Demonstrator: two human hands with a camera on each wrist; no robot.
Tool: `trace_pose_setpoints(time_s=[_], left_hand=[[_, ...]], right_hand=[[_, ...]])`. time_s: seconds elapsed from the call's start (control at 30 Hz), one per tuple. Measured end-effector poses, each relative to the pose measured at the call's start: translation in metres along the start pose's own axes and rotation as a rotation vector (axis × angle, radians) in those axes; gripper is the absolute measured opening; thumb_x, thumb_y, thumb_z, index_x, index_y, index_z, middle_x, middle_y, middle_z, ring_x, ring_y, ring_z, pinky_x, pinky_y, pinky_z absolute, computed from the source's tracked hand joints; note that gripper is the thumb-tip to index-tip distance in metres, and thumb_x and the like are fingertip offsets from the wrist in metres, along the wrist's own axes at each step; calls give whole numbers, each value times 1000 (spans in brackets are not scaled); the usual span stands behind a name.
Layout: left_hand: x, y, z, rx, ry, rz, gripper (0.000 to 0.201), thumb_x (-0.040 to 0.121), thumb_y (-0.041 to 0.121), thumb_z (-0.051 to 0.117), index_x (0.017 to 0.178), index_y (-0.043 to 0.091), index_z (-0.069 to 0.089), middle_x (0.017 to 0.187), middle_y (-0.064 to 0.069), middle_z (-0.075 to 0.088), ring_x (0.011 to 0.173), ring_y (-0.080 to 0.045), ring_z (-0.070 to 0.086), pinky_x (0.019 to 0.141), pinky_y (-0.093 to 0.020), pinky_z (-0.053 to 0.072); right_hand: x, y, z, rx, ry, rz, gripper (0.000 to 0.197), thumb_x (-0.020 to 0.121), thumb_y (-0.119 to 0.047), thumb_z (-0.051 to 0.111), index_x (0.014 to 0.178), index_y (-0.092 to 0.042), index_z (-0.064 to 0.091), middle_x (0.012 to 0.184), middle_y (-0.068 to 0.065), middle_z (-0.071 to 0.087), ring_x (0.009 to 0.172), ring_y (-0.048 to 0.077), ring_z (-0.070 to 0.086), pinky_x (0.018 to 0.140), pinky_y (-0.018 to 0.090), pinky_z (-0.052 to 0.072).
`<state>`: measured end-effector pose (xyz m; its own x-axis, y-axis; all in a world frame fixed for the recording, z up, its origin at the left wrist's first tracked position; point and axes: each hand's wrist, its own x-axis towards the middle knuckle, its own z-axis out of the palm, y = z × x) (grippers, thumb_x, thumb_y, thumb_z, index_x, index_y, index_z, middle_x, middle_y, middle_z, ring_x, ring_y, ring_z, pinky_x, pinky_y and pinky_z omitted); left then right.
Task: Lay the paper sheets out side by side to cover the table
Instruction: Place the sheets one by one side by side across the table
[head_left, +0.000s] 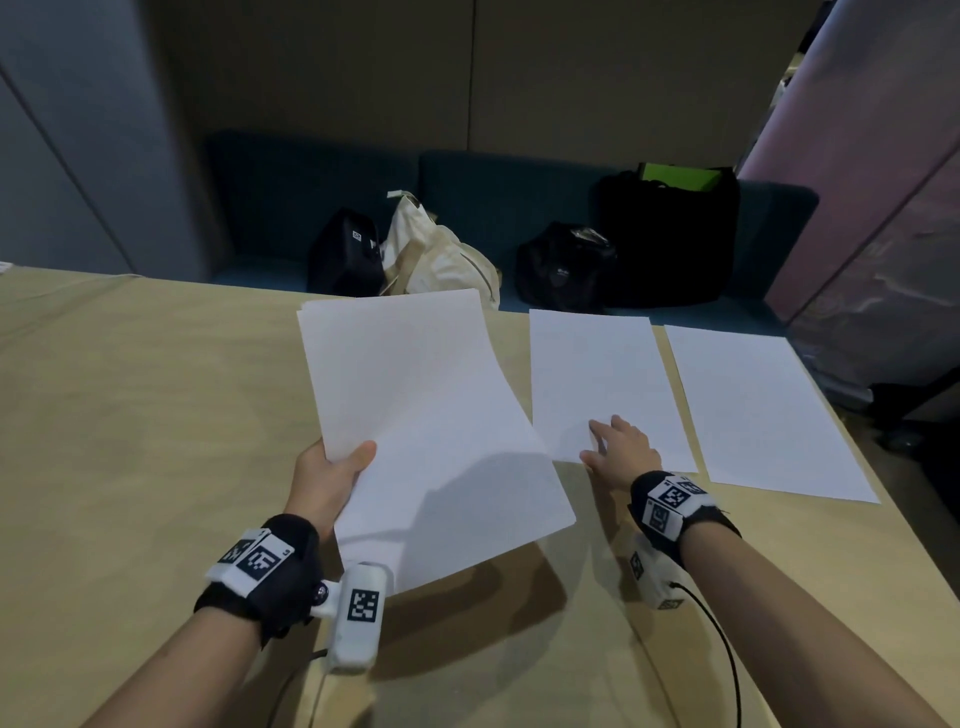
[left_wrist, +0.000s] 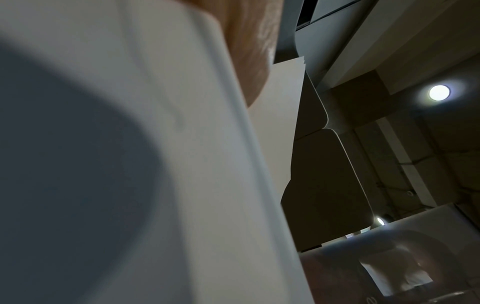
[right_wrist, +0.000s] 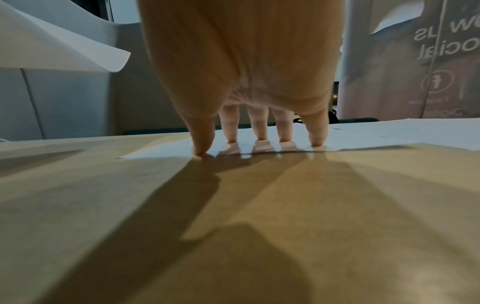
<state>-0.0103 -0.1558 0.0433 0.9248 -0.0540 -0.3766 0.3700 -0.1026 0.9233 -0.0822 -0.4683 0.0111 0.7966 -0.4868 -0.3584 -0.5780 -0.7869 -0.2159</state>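
Observation:
My left hand (head_left: 332, 475) grips a stack of white paper sheets (head_left: 426, 415) by its left edge, thumb on top, held above the tan table (head_left: 130, 441). The stack fills the left wrist view (left_wrist: 182, 164). Two single sheets lie flat on the table's right part: one in the middle (head_left: 597, 374) and one at the far right (head_left: 758, 410), with a narrow gap between them. My right hand (head_left: 615, 447) rests with straight, spread fingertips (right_wrist: 259, 133) on the near left corner of the middle sheet (right_wrist: 350, 133).
Beyond the table's far edge stands a dark teal sofa (head_left: 467, 192) with black bags (head_left: 670, 234) and a cream tote (head_left: 441, 254). A pink banner (head_left: 872, 208) stands at the right. Bare tabletop spreads to the left and near side.

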Motion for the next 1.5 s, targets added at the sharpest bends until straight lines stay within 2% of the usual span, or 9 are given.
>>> trace_pose_setpoints(time_s=[0.23, 0.97, 1.13, 1.27, 1.4, 1.47, 1.5], left_hand=[[-3, -1, 5, 12, -17, 10, 35, 88, 4, 58, 121, -5, 55, 122, -21, 61, 99, -25, 58, 89, -34, 44], [-8, -3, 6, 20, -34, -6, 34, 88, 4, 57, 121, -5, 54, 124, -22, 61, 100, -27, 58, 90, -35, 44], [-9, -1, 8, 17, -38, -5, 33, 88, 4, 57, 120, -5, 55, 122, -22, 61, 98, -26, 58, 85, -33, 43], [-9, -1, 7, 12, -35, 1, 32, 88, 3, 57, 119, -6, 56, 120, -22, 62, 97, -25, 58, 85, -33, 43], [-8, -3, 7, 9, -44, -3, 33, 88, 4, 58, 119, -5, 56, 122, -22, 62, 99, -27, 59, 89, -35, 45], [-9, -2, 8, -2, -46, -2, 33, 88, 4, 58, 119, -5, 56, 122, -22, 62, 99, -27, 59, 89, -35, 45], [-9, -2, 9, -6, -48, 0, 32, 88, 4, 58, 119, -4, 56, 122, -22, 62, 99, -27, 59, 89, -35, 45]], right_hand=[[-5, 4, 6, 13, 3, 35, 52, 93, -35, 46, 142, -23, 33, 156, 7, 22, 140, 31, 24, 111, 52, 27], [-8, 2, 7, 43, 14, 42, 53, 93, -34, 49, 142, -22, 34, 156, 7, 23, 140, 32, 25, 112, 54, 26], [-8, 3, 6, 52, 8, 47, 54, 92, -34, 50, 143, -22, 34, 156, 7, 22, 141, 32, 24, 113, 53, 25], [-9, 2, 4, 46, 7, 46, 54, 92, -34, 51, 142, -22, 35, 155, 8, 25, 139, 32, 27, 112, 52, 27], [-10, 2, 1, 125, 48, 30, 53, 92, -34, 49, 142, -19, 37, 154, 9, 28, 139, 32, 29, 112, 49, 29], [-12, -1, -5, 230, 110, -21, 46, 94, -32, 47, 137, -15, 45, 149, 10, 37, 134, 31, 37, 109, 43, 33], [-13, -4, -10, 328, 133, -50, 41, 95, -30, 46, 131, -11, 51, 142, 12, 47, 127, 29, 45, 104, 39, 37]])
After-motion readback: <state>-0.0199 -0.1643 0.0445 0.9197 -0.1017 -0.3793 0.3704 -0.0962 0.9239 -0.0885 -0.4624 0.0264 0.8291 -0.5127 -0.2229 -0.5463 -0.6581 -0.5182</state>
